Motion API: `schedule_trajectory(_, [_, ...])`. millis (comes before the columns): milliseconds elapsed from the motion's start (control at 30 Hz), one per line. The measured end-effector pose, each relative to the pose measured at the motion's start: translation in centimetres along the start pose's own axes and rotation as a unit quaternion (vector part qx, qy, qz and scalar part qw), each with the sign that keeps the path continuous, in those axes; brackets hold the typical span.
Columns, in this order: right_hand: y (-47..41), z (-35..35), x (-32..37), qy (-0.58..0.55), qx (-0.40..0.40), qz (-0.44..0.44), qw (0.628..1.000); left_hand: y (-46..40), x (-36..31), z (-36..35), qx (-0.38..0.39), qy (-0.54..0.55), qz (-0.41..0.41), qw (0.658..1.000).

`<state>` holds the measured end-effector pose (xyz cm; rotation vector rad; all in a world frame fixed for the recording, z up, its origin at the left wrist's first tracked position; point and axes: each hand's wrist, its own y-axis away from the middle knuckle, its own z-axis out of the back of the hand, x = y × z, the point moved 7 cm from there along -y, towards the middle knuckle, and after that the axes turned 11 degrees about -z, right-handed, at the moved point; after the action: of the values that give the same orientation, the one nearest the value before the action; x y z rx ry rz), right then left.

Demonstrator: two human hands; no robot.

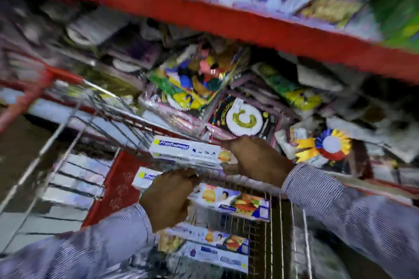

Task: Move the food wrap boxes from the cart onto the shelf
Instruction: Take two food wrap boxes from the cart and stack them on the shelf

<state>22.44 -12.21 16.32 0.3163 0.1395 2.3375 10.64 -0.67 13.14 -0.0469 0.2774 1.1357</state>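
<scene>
Now right hand (256,157) fingers clamp end of upper box (190,151), above cart (281,229). Left hand (169,197) fingers closed on lower box (145,179). Risk: one-end grip tips box; crowded shelf (226,20) blocks it.

The wire cart (281,222) stood in front of the shelf (226,18), its basket below both hands. The right hand (256,158) gripped the right end of a food wrap box (188,152) raised above the cart, just before the shelf's edge. The left hand (167,197) lay lower and to the left, on a second box (145,178). More boxes (233,204) lay in the basket beneath. Party goods packets (192,84) lay behind on the shelf, a rosette (326,146) to their right.
</scene>
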Motion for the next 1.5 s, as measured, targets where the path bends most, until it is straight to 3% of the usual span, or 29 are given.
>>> schedule_trajectory(167, [1.0,15.7,2.2,0.021,-0.077,0.009,0.997,-0.3,-1.9,16.4,-0.110,-0.037,-0.010,0.993])
schedule_trajectory(300, [2.4,27.3,2.9,0.017,-0.140,-0.013,0.990,-2.0,-2.4,26.1,-0.133,-0.079,-0.021,0.988])
schedule_trajectory(567, [1.2,40.3,-0.7,0.013,-0.228,-0.067,0.971,-6.7,-2.0,38.4,-0.183,-0.038,-0.003,0.982])
schedule_trajectory(800, [-5.9,41.5,-7.2,-0.013,-0.204,-0.100,0.974,-12.6,0.1,41.0,-0.151,-0.029,-0.002,0.988])
schedule_trajectory(967, [-10.3,39.2,-10.2,-0.053,-0.144,-0.142,0.978,-15.4,2.4,40.3,-0.126,-0.021,0.003,0.992])
schedule_trajectory(1333, [-9.3,40.2,-11.0,-0.014,-0.242,-0.128,0.962,-19.1,5.7,40.0,-0.142,0.015,0.012,0.990])
schedule_trajectory(1500, [-8.2,41.1,-11.7,-0.038,-0.234,-0.132,0.962,-21.6,5.3,41.1,-0.159,0.019,-0.001,0.987])
